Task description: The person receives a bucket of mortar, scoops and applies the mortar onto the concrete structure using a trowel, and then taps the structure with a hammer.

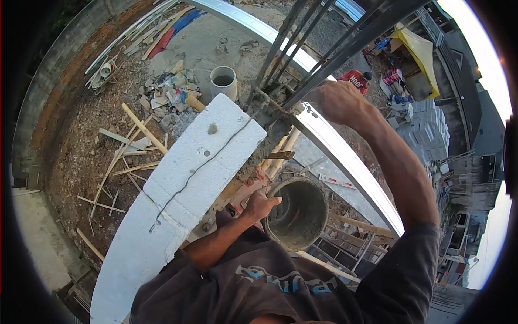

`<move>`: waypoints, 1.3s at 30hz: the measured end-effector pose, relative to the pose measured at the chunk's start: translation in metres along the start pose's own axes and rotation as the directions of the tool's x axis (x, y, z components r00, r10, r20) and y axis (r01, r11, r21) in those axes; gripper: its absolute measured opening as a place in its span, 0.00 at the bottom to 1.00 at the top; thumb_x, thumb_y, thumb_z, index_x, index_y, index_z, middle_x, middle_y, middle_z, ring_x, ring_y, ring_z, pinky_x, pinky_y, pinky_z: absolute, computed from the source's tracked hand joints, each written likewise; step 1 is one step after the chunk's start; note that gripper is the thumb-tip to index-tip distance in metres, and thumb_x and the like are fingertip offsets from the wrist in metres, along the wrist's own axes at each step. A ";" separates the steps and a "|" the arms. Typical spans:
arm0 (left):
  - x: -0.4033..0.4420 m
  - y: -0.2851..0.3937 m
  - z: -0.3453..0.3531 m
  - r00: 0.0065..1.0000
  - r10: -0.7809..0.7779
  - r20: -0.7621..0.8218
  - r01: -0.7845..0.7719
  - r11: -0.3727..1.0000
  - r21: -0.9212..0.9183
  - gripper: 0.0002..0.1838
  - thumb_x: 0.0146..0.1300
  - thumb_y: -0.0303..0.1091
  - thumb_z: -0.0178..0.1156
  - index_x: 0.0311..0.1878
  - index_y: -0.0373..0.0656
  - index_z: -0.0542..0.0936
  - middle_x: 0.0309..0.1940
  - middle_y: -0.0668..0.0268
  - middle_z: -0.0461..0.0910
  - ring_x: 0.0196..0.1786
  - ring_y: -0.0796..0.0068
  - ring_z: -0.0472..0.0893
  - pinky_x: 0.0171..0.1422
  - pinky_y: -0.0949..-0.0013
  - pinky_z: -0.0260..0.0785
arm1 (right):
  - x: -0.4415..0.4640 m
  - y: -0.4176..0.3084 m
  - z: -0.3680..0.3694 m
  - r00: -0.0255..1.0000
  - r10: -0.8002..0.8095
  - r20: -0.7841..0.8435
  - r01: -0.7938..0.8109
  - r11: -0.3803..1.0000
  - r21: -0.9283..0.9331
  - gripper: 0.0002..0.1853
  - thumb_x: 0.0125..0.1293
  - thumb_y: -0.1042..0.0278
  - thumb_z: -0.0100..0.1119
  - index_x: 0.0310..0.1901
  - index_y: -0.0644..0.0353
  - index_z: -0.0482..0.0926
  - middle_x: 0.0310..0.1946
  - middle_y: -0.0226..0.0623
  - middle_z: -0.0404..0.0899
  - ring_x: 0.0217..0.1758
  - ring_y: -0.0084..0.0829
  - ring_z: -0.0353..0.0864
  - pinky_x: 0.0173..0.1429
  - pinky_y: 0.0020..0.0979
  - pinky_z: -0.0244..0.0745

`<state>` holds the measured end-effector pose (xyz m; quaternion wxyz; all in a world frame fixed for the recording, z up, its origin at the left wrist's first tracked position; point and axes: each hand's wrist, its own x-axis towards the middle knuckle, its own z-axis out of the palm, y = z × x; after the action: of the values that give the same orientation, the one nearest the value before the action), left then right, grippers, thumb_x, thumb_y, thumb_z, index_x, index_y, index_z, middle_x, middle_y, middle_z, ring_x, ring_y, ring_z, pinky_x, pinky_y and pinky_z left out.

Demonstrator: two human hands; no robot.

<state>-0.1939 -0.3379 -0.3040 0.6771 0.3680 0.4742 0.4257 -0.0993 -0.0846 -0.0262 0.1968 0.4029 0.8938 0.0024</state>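
My left hand (261, 206) is closed on the rim of a mortar-smeared bucket (298, 213), close in front of my body. The bucket's mouth faces up toward me, and grey mortar coats its inner wall. My right hand (340, 102) is stretched forward in a closed grip, beside the upright steel rebars (291, 46). What it holds is hidden behind the fingers. Wet grey mortar (264, 116) sits around the foot of the rebars. A white block wall (202, 156), with a dark cable lying along its top, runs from there toward my left side.
A light metal beam (356, 167) passes under my right arm. Below lie a spirit level (337, 181), a ladder (353, 254), timber strips (143, 129), rubble (167, 97) and a round pipe (223, 81). A person in red (353, 80) is farther off, near a yellow canopy (418, 54).
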 end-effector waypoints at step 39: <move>-0.005 -0.001 -0.002 0.999 -0.037 -0.025 0.038 0.997 0.070 0.24 0.59 0.32 0.68 0.57 0.29 0.79 0.52 0.60 0.83 0.54 0.72 0.78 0.63 0.67 0.68 | -0.028 0.009 -0.002 0.961 0.159 -0.225 -0.158 0.987 0.021 0.24 0.63 0.77 0.52 0.58 0.44 0.85 0.55 0.37 0.85 0.52 0.35 0.88 0.56 0.41 0.83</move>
<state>-0.1967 -0.3428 -0.3039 0.6659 0.3773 0.5038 0.4004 -0.0764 -0.0985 -0.0131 0.0924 0.4706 0.8753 0.0625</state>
